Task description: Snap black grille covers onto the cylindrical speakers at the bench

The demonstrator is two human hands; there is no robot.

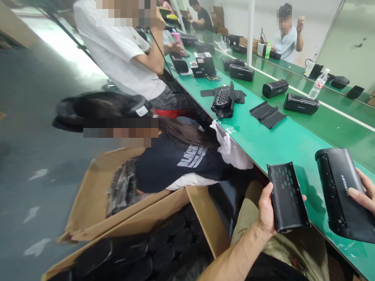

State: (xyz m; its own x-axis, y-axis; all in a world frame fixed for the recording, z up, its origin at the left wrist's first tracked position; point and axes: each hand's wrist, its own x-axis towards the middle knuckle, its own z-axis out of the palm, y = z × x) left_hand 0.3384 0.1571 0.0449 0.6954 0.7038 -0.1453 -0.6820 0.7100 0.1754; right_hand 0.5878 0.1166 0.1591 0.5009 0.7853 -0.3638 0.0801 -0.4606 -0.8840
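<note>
My left hand [267,208] is closed round the edges of a black curved plastic panel [288,199], its hollow inner side with rows of slots facing me. At the right edge, my right hand [365,191] grips a black speaker housing [341,195] with white lettering, thumb on its front. The housing is over the green table [252,146], and the panel is just off the table's near edge, above my lap. Part of my right hand is hidden behind the housing and cut off by the frame.
Further along the table lie black curved panels [268,114], a perforated part [222,100] and several finished-looking speakers [301,103]. A clear bottle [319,83] stands behind. Cardboard boxes [202,210] with black parts sit on the left. A person in a dark shirt [175,156] bends over one; another stands beyond.
</note>
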